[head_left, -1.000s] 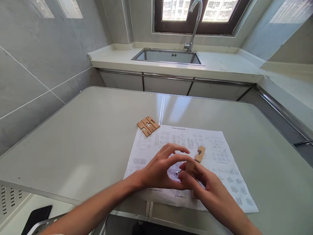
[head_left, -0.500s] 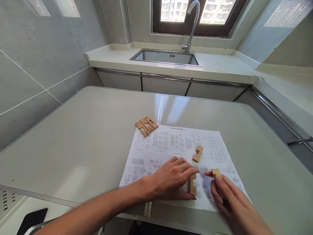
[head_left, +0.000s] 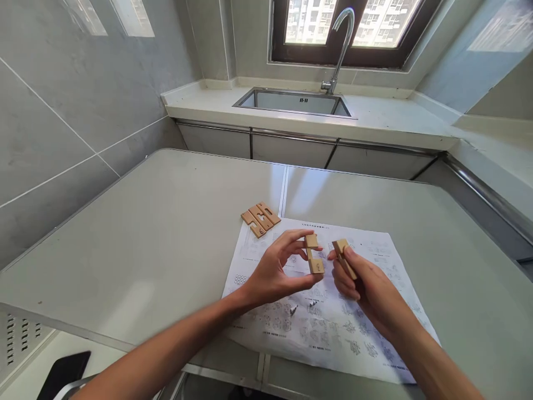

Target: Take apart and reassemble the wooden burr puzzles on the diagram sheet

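My left hand [head_left: 278, 266] grips a notched wooden block [head_left: 316, 266] between thumb and fingers, raised above the paper. The block stands upright, its notch facing right and a small mark on its lower end. Close by on the right, my right hand [head_left: 362, 278] is closed on a second wooden block [head_left: 340, 246]; its fingers cover part of it. I cannot tell whether one piece or two show there. Beneath both hands lies a printed sheet [head_left: 333, 344] covered with small diagrams.
Flat wooden pieces [head_left: 261, 219] with cut-outs lie together by the sheet's upper left corner. Two small dark-and-white bits [head_left: 303, 307] show on the sheet, too small to name. The grey table [head_left: 166, 239] faces a counter with a sink [head_left: 297, 103] and a tap [head_left: 339, 50].
My left hand has lifted its notched block off the sheet and turned it upright. My right hand has moved up and left, closer to it. The loose block on the sheet no longer shows separately.
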`<state>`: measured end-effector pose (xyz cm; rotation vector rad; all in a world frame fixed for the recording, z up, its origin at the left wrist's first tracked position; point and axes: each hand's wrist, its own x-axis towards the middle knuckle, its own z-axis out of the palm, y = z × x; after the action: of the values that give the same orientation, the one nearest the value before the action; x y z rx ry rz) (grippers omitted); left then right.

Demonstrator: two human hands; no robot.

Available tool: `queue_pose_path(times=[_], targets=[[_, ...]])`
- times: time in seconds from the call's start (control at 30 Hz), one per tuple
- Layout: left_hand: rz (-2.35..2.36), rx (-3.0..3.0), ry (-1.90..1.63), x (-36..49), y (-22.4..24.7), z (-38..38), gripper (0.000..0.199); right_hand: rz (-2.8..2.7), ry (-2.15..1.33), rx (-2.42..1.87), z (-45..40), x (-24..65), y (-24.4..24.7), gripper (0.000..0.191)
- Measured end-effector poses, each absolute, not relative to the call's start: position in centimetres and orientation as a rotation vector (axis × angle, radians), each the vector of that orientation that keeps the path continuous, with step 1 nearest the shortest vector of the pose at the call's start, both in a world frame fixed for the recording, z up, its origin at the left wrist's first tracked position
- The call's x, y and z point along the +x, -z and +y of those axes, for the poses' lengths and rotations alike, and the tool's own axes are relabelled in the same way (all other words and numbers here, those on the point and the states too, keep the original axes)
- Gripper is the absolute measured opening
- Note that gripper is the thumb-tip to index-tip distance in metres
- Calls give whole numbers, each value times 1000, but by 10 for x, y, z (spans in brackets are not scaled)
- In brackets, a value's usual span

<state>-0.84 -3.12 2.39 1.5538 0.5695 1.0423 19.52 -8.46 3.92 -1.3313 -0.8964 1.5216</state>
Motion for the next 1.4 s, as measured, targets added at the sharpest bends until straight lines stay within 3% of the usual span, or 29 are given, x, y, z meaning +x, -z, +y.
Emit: queue_pose_path(times=[0.27, 0.5, 0.67, 0.7, 0.8, 0.9, 1.1, 1.4], targets=[[901, 1768, -1172, -16, -9, -13, 66, -920, -1667, -1045, -37, 191, -21, 40], [928, 1882, -1161, -10, 1, -16, 56, -1294, -1767, -929, -46, 194, 8, 47], [801, 1856, -1096, -9, -8, -22, 76, -1496, -1376, -1130, -52, 191, 11, 45], [809, 1798, -1076, -10, -11, -23, 73, -1534, -1260, -1177, -53, 189, 11, 44], [839, 1502, -932, -11, -18, -24, 38, -1681, -877, -1251, -55, 186, 13, 38], [839, 1310, -729, -11, -18, -23, 45, -1875, -622, -1216, -57, 182, 14, 24], [797, 1404, -654, -12, -10, -19, 46, -2019, -459, -1182, -60, 181, 16, 15], [832, 1009, -913, -7, -7, -9, 55, -1659, -354, -1362, -57, 186, 12, 17]])
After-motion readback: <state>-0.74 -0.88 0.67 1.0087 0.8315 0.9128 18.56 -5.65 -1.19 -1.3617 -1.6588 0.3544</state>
